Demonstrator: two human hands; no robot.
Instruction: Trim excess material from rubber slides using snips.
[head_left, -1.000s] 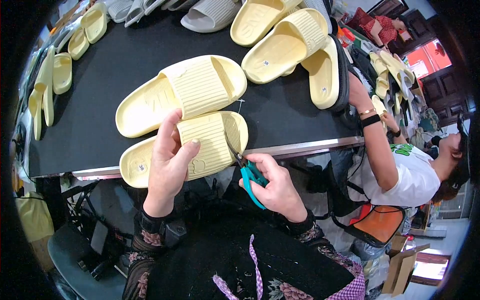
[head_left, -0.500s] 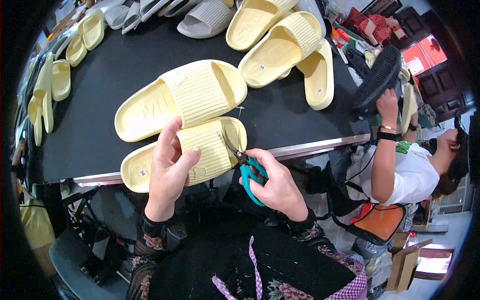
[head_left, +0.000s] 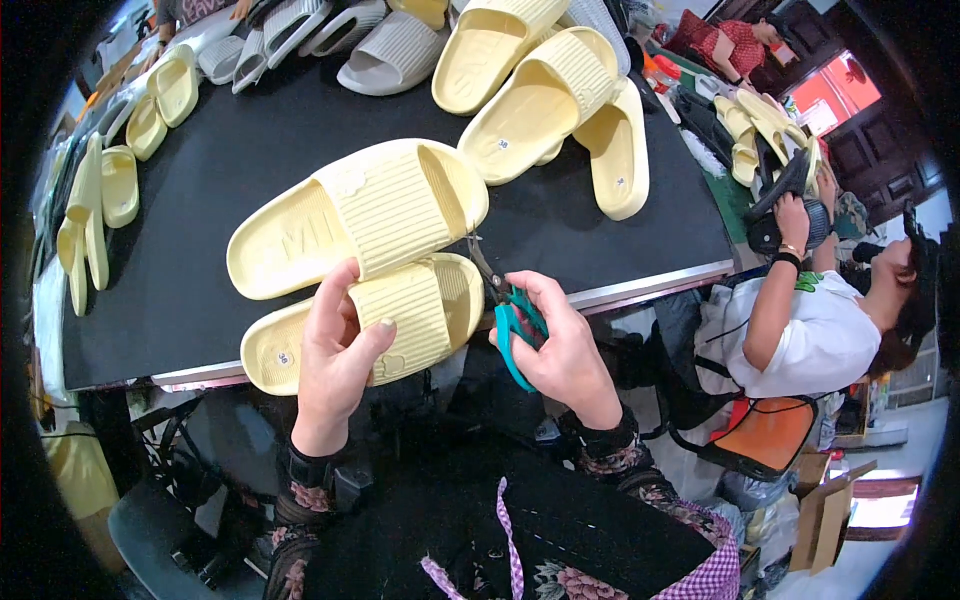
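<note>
Two pale yellow slippers lie side by side at the near edge of the black table. My left hand (head_left: 338, 365) grips the nearer slipper (head_left: 413, 318) by its ribbed strap, thumb on top and fingers tucked at the strap's edge. The farther slipper (head_left: 400, 212) rests just beyond it, touching or nearly so. In my right hand (head_left: 562, 350) is a pair of scissors (head_left: 512, 325) with teal handles. Their dark blades point away from me, beside the heel ends of both slippers, with the tips near the farther slipper's edge.
More yellow slippers (head_left: 540, 105) and grey slippers (head_left: 392, 55) lie along the table's (head_left: 250, 150) far side. Others stand at the left (head_left: 120, 187). To the right, a seated person (head_left: 800, 330) handles a dark slipper (head_left: 782, 190). A chair (head_left: 170, 530) stands at lower left.
The scissors have moved off the nearer slipper's strap to beyond its heel end, toward the farther slipper. My left hand keeps its hold. The seated person's dark slipper has moved lower.
</note>
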